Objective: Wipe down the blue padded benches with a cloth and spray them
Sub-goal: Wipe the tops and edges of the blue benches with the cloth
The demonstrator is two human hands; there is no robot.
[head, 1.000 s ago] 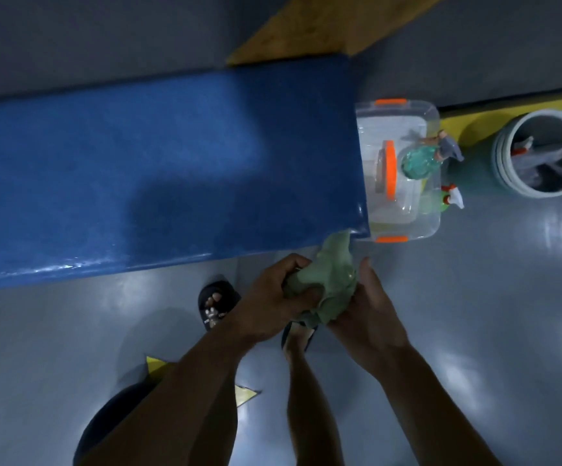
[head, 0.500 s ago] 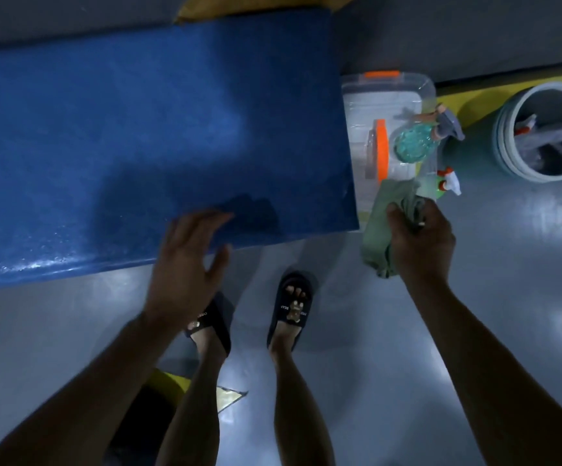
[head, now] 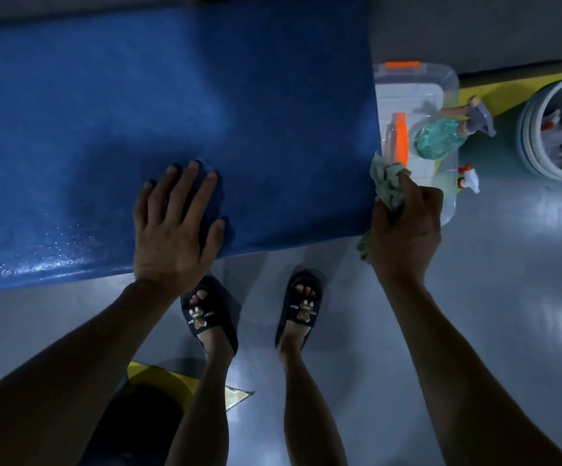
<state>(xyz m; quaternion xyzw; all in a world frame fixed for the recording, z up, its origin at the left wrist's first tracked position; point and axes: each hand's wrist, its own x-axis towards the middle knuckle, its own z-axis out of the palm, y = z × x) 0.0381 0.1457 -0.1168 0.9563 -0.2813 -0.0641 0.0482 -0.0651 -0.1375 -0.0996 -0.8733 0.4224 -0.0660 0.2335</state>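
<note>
While your left hand [head: 175,227] lies flat on the bench [head: 138,112], your right hand [head: 407,227] grips the cloth [head: 387,183] at the bench's end; droplets suggest wiping remains.

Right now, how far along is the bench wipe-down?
Done: the blue padded bench looks sprayed, with wet droplets glinting along its near-left edge. In hand: the right hand grips the bunched green cloth at the bench's right end; the left hand presses flat on the pad. Left: wiping the top. The teal spray bottle sits on the clear lidded bin.
</note>
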